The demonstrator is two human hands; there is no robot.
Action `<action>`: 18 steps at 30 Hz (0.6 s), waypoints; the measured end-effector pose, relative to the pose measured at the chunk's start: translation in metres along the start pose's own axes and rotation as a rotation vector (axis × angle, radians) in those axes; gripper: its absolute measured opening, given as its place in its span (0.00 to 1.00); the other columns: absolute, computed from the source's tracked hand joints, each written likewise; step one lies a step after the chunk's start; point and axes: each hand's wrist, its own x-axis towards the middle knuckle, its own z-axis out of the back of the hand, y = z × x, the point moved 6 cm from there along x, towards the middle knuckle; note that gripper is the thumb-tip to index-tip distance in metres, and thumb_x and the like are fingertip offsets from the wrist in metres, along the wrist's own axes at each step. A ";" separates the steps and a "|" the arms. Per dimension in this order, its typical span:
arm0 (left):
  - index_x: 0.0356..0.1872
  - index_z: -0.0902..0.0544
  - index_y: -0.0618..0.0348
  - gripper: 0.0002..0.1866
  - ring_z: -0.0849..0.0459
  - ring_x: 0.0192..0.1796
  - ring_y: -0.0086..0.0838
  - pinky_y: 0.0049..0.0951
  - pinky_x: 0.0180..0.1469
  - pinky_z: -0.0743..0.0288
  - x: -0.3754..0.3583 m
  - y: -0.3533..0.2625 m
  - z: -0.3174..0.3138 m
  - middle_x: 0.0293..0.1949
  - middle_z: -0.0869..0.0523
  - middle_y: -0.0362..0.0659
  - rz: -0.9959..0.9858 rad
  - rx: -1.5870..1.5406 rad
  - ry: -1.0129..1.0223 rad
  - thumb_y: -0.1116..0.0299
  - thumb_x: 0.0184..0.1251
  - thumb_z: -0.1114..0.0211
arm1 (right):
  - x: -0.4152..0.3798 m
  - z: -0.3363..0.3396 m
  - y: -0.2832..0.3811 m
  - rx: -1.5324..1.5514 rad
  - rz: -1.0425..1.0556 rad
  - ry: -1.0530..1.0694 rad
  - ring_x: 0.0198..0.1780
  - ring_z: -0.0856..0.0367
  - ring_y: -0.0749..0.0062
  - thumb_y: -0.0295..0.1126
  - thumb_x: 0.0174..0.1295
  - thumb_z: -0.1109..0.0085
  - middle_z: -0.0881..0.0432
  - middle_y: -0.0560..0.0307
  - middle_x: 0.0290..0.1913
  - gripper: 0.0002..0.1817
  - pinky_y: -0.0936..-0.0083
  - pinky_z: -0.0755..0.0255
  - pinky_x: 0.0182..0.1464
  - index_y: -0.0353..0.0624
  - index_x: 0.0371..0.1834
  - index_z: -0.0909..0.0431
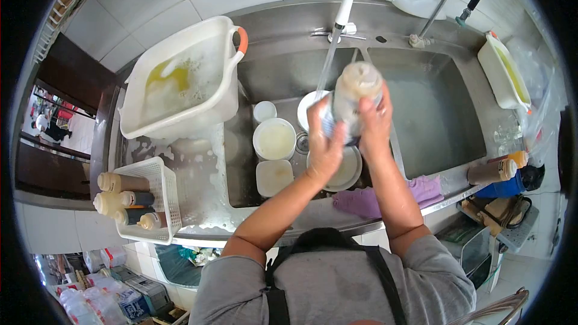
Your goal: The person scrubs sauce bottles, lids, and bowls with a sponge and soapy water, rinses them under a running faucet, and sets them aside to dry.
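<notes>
Over the sink divider, a cloudy plastic squeeze bottle [358, 87] with a pale cap is gripped between both hands. My right hand [376, 121] wraps its right side. My left hand [326, 149] closes against its lower left side, with a blue-and-white patch [327, 121] showing at the fingers; whether that is a cloth or a label I cannot tell. Water runs from the white faucet [344, 12] just left of the bottle. Below the hands, in the left basin, sit a round white tub [274, 139], a square tub [274, 179] and a round container [348, 171] partly covered by my left hand.
A large white tub [226, 105] of soapy water stands on the left drainboard. In front of it, a white basket [170, 195] holds several sauce bottles. The right basin [433, 114] contains cloudy water. A purple cloth [361, 203] lies along the front edge, and more bottles [492, 171] stand at right.
</notes>
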 end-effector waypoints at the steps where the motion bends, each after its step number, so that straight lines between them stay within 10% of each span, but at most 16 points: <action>1: 0.66 0.40 0.69 0.37 0.33 0.63 0.42 0.41 0.67 0.42 -0.010 -0.004 -0.005 0.58 0.31 0.54 -0.083 0.147 0.035 0.55 0.65 0.36 | 0.006 0.001 0.000 0.001 -0.077 -0.031 0.52 0.25 0.77 0.48 0.59 0.34 0.20 0.59 0.47 0.30 0.76 0.32 0.56 0.37 0.55 0.29; 11: 0.68 0.35 0.61 0.46 0.27 0.63 0.33 0.34 0.65 0.34 0.041 -0.022 -0.003 0.60 0.24 0.50 0.271 -0.247 0.278 0.66 0.46 0.20 | -0.009 0.003 -0.048 0.424 -0.554 0.076 0.59 0.29 0.68 0.54 0.74 0.61 0.28 0.50 0.61 0.32 0.71 0.33 0.60 0.39 0.68 0.37; 15: 0.57 0.20 0.60 0.27 0.23 0.59 0.34 0.34 0.63 0.32 0.054 -0.045 0.013 0.59 0.21 0.49 0.028 0.147 0.040 0.76 0.51 0.27 | -0.023 -0.008 -0.027 -0.299 -0.049 0.171 0.62 0.35 0.68 0.48 0.72 0.54 0.35 0.51 0.64 0.34 0.68 0.39 0.65 0.38 0.72 0.49; 18: 0.41 0.11 0.51 0.15 0.23 0.59 0.45 0.39 0.62 0.32 0.032 -0.055 0.000 0.51 0.15 0.47 -0.385 0.539 0.073 0.77 0.51 0.33 | -0.036 -0.013 -0.030 0.086 -0.205 0.136 0.71 0.41 0.64 0.61 0.66 0.53 0.37 0.50 0.68 0.43 0.65 0.41 0.68 0.39 0.73 0.50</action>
